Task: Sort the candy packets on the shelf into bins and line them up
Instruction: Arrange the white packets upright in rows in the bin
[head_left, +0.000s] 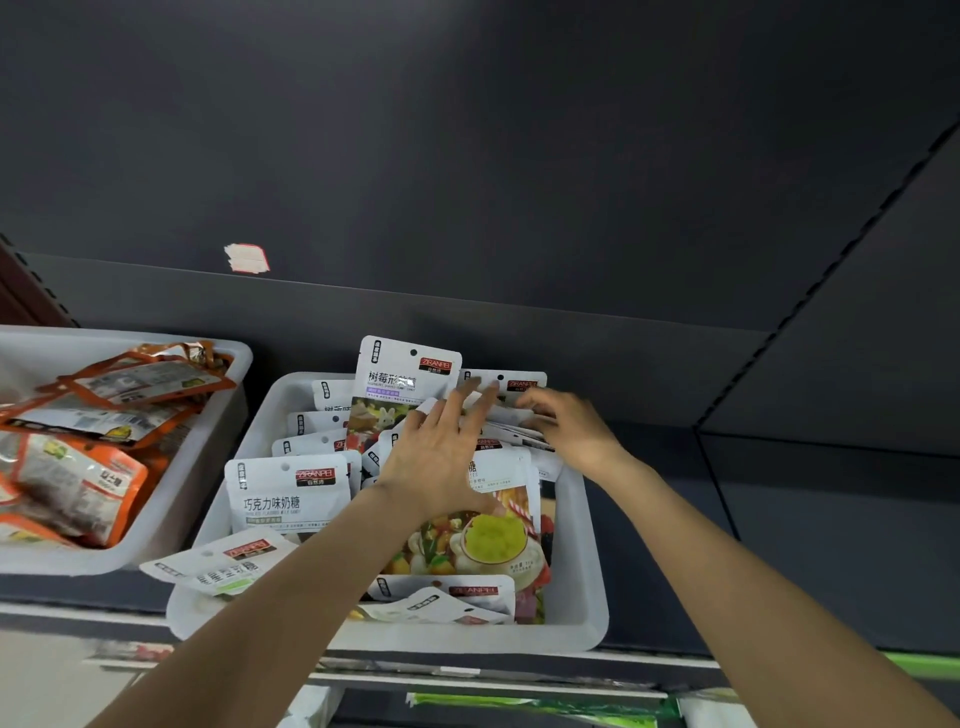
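We're in a shop aisle here: dark metal shelving (519, 156) with slotted uprights, white plastic bins (587, 571) on the shelf packed with branded white candy packets (288, 493), orange snack pouches (83, 483) in the neighbouring bin, and a price-label strip (467, 670) along the shelf edge.

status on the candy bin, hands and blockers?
Left hand flat on white packets, no grip. Right hand curled into rear stack. White bin jumbled, unaligned. One packet overhanging front-left rim.
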